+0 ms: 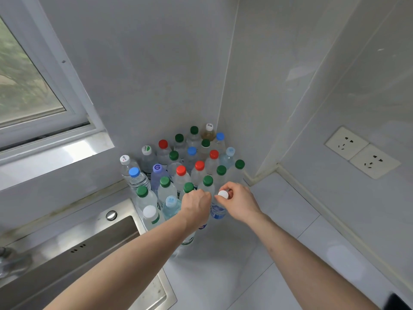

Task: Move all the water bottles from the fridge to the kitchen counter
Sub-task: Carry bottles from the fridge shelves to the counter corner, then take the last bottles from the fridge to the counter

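Several clear water bottles (pixel 181 173) with green, red, blue and white caps stand packed in the far corner of the white counter (pixel 279 222). My right hand (pixel 240 203) grips the neck of a white-capped bottle with a blue label (pixel 218 212) at the front edge of the group. My left hand (pixel 196 205) is closed over the top of another bottle (pixel 188 239), whose cap is hidden under my fingers; its lower body and label show below my wrist. Both bottles stand upright on the counter, touching the group.
A steel sink (pixel 93 247) lies to the left of the bottles, with a tap (pixel 9 260) at the far left. A window (pixel 26 86) is above it. Two wall sockets (pixel 362 152) sit on the right wall. A dark object (pixel 400 302) is at the bottom right corner.
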`<state>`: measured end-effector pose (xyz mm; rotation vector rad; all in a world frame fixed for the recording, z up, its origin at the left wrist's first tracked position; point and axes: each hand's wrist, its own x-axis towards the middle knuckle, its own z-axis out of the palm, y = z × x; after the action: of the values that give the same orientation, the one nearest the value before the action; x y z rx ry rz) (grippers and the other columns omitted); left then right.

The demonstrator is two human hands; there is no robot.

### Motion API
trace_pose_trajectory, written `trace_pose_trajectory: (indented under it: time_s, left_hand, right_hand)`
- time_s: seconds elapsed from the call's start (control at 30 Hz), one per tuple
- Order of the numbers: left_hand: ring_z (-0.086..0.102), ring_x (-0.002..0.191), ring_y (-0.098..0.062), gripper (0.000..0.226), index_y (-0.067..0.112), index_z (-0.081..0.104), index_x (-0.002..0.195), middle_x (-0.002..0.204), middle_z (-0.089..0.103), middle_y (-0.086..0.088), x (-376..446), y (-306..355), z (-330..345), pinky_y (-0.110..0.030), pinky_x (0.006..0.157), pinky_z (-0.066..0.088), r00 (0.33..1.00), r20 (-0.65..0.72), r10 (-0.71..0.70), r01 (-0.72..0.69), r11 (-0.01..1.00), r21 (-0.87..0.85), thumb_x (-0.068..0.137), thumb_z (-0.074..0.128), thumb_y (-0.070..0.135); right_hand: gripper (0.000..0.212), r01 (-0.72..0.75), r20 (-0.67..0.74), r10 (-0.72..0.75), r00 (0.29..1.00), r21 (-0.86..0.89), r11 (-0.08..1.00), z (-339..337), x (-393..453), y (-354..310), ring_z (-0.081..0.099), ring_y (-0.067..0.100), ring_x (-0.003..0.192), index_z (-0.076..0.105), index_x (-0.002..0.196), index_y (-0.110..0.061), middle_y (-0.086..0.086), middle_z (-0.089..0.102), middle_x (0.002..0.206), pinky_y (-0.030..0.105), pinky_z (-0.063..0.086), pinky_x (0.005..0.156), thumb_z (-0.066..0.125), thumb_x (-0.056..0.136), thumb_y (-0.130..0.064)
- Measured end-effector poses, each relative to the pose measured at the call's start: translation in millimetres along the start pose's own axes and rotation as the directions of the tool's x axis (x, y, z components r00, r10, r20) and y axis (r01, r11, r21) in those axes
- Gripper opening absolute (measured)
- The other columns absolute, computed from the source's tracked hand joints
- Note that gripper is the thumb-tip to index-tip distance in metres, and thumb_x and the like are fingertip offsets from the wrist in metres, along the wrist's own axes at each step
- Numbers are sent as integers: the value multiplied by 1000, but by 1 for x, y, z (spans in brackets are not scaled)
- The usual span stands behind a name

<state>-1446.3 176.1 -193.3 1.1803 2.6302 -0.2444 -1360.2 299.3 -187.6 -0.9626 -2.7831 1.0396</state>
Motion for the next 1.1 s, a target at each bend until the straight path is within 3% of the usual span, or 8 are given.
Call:
trace_pose_trajectory:
  time_s: [0.2,0.33,0.43,0.5,0.63,0.87,1.0,1.1]
  left_hand:
    - [67,106,-28,22,13,65,113,112,68,-7,-2,-4,-5,-32,71,42,1000,3,-18,19,999,-39,96,67,26]
    - [67,103,-30,14,14,63,101,108,68,-8,-8,-7,-10,-32,69,41,1000,-12,-17,17,999,-47,94,68,25]
    - [67,96,-33,10,16,56,88,102,68,-9,-15,-12,-14,-34,66,41,999,-36,-31,27,995,-98,92,65,17]
    - [66,95,-32,10,16,65,100,101,67,-7,-22,-16,-18,-35,66,44,995,-87,-47,33,986,-161,91,65,18]
    - [64,106,-24,30,31,67,123,115,69,5,-45,-21,-29,-34,77,54,976,-216,-28,-32,962,-271,93,65,33]
    - [64,104,-15,35,36,65,125,120,66,14,-111,2,-46,-31,76,52,952,-305,29,-140,927,-349,91,67,38]
    - [61,115,-16,37,36,65,127,131,63,16,-145,37,-52,-33,91,50,936,-327,130,-245,908,-340,90,70,39]
    - [56,124,-12,39,37,64,128,136,59,20,-161,61,-54,-29,97,45,922,-334,196,-312,886,-342,90,71,40]
  right_hand:
    - [33,-15,33,14,999,45,999,-5,-3,13,63,15,94,71,109,-30,-5,65,101,33,53,83,78,85,-51]
    - [46,-24,55,23,998,32,999,-6,-11,14,60,13,103,66,128,-31,-5,62,109,29,49,88,75,88,-50]
    - [61,-57,69,58,996,-16,998,-11,-22,13,57,14,110,51,145,-33,-5,58,118,27,44,91,72,90,-48]
    - [69,-89,55,90,994,-27,996,-15,-36,15,58,15,114,43,151,-33,-7,55,126,29,46,95,72,90,-47]
    - [70,-114,10,113,993,93,989,-24,-73,16,63,10,100,40,152,-37,-13,50,131,33,54,93,72,90,-43]
    - [66,-100,-19,105,994,180,978,-54,-153,32,56,5,118,36,153,-40,-19,46,142,26,47,100,66,95,-35]
    - [64,-95,-58,110,992,214,972,-79,-206,50,52,3,127,35,153,-43,-24,43,143,31,47,107,65,97,-37]
    - [62,-101,-96,126,987,225,969,-92,-239,63,50,1,130,34,153,-44,-26,41,145,24,42,107,64,99,-36]
